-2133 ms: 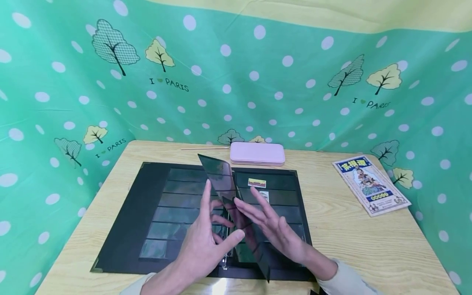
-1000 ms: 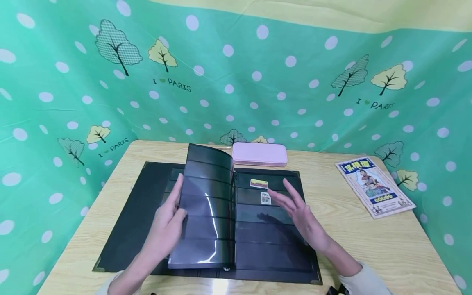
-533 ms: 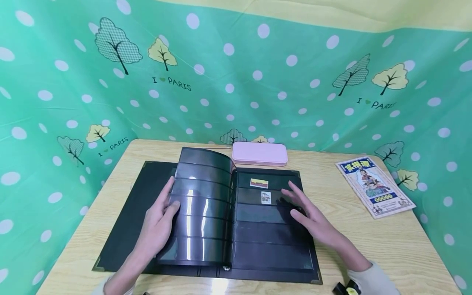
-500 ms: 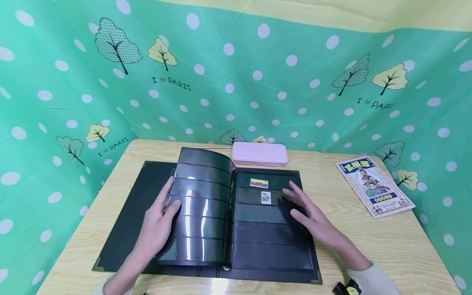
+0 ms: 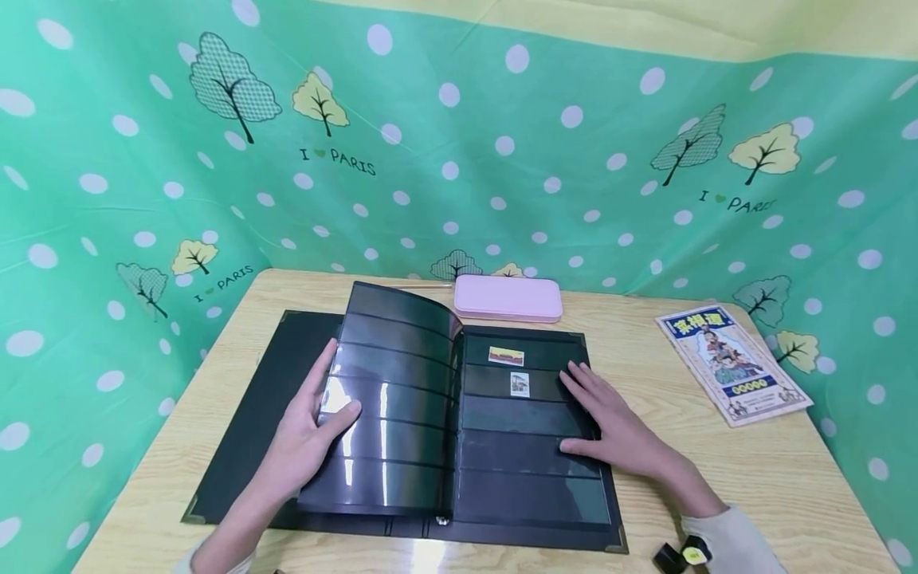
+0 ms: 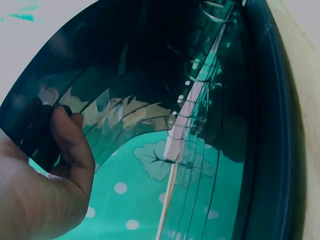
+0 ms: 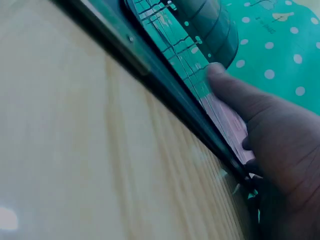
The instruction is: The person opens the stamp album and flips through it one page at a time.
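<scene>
A black ring-bound stamp album [image 5: 527, 454] lies spread on the table. My left hand [image 5: 304, 434] pinches the outer edge of a raised, curved album page [image 5: 390, 399], thumb on top and fingers behind it. The left wrist view shows the thumb [image 6: 72, 132] over that page's edge and the metal rings [image 6: 215, 12] at the spine. On the right page, a yellow and red stamp [image 5: 506, 355] sits in the top strip, and a pale upright stamp [image 5: 519, 385] in the strip below. My right hand [image 5: 620, 422] rests on that page's right side, fingers extended.
A pink case [image 5: 508, 298] stands behind the album, with a thin stick [image 5: 423, 286] beside it. A printed booklet [image 5: 733, 364] lies at the table's right. Near my right sleeve is a small black and yellow object [image 5: 692, 552]. A green dotted cloth [image 5: 445, 143] hangs behind.
The raised page has swung from near upright over to the left, uncovering the stamps. My left hand went left with it; my right hand moved right and settled lower on the right page.
</scene>
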Motion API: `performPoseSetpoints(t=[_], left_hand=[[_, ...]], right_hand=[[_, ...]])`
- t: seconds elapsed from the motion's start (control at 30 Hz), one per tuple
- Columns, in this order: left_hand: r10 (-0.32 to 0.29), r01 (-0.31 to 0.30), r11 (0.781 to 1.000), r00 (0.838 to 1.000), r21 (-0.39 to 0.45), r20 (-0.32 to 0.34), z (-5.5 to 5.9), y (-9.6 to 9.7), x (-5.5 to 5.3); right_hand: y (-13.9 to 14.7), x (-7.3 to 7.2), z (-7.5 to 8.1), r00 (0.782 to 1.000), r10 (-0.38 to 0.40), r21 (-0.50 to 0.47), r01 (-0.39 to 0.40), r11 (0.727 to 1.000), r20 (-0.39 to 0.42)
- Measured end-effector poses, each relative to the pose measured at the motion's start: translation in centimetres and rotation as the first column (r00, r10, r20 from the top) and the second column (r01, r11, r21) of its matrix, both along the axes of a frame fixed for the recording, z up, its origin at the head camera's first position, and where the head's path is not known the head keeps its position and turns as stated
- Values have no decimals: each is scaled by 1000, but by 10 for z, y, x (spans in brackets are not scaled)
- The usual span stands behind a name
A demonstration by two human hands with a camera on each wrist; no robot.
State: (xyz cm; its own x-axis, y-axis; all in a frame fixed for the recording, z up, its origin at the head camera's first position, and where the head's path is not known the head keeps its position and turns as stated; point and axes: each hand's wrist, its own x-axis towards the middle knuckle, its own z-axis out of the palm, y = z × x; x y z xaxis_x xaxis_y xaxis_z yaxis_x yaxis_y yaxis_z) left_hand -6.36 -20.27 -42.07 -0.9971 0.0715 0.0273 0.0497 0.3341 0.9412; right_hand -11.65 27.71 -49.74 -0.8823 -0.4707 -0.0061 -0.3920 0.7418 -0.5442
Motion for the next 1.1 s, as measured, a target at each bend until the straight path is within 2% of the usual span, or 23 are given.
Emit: performPoseSetpoints(t=[0.13, 0.23, 0.33, 0.43, 0.53, 0.6, 0.67, 0.93, 1.1], left_hand=[[-42, 40, 997, 999, 66, 17, 3, -3, -2], [-88, 76, 982, 994, 175, 61, 7, -4, -3], [-119, 99, 966, 990, 240, 71, 12, -4, -4], [-106, 88, 953, 993, 290, 47, 18, -7, -7], [-57, 58, 977, 998, 203, -8, 23, -13, -11], [-32, 35, 993, 999, 110, -28, 24, -20, -13], [-21, 22, 1000, 999, 15, -31, 22, -26, -15], [-40, 48, 994, 996, -100, 82, 7, -46, -18], [15, -1, 977, 998, -213, 64, 2, -52, -14]], right_hand=[[0, 0, 0, 1000, 11, 57, -10, 998, -14], [0, 1, 0, 1000, 2, 62, -2, 998, -2], [0, 1, 1, 1000, -2, 57, 2, 998, 7], [0, 0, 2, 1000, -1, 53, 0, 999, 6], [0, 0, 1, 1000, 2, 52, -3, 999, 6], [0, -1, 0, 1000, 4, 52, -4, 999, 6], [0, -1, -1, 1000, 3, 49, -4, 999, 8], [-1, 0, -1, 1000, -9, 35, 8, 999, 19], [-1, 0, 0, 1000, -11, 32, 11, 999, 21]])
